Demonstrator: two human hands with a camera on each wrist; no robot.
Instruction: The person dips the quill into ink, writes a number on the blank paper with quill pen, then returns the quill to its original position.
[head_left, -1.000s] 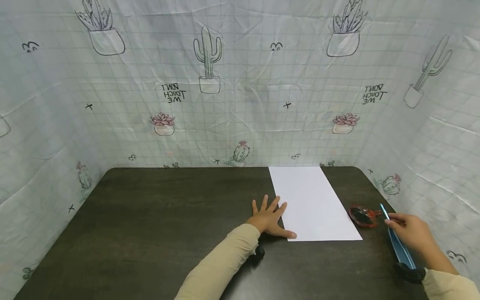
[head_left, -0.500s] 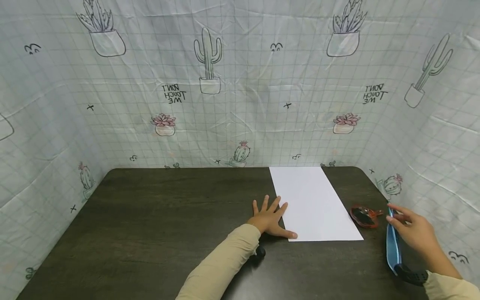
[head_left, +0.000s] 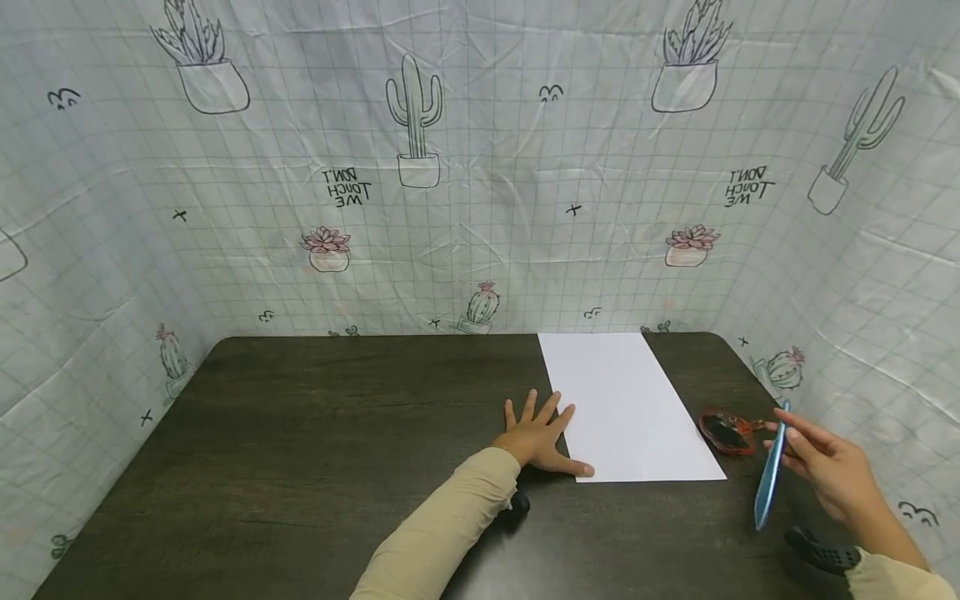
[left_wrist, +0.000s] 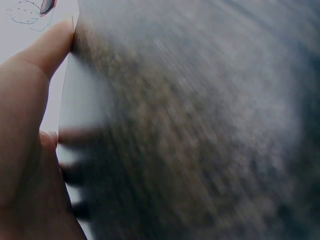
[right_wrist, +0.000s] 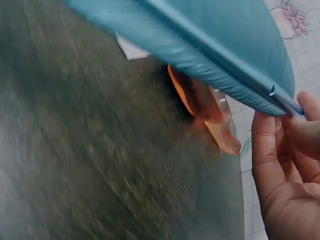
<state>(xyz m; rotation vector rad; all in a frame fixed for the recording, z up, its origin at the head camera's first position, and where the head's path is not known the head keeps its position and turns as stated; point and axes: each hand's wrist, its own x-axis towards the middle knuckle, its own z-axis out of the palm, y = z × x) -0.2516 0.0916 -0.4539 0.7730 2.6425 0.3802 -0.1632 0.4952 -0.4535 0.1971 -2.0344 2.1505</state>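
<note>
My left hand (head_left: 534,437) lies flat with fingers spread on the dark table, its thumb and fingertips reaching onto the left edge of a white sheet of paper (head_left: 630,408). In the left wrist view the thumb (left_wrist: 42,55) rests at the sheet's edge. At the far right, my right hand (head_left: 832,475) pinches a blue feather (head_left: 767,492) near its tip between thumb and fingers. Seen by the right wrist, the feather (right_wrist: 210,45) has fine barbs and a thick tubular shaft. Its broad part hangs toward the person, above the table.
Red-framed sunglasses (head_left: 727,432) with dark lenses lie between the sheet and the right hand. Behind the table (head_left: 337,450) and along its sides hangs a white cloth (head_left: 510,167) printed with cacti. Black bands (head_left: 821,552) are around the wrists.
My right hand has turned the feather: its lower end swung left, away from the wrist, and its face went from broad to nearly edge-on. The left hand and sheet stay put.
</note>
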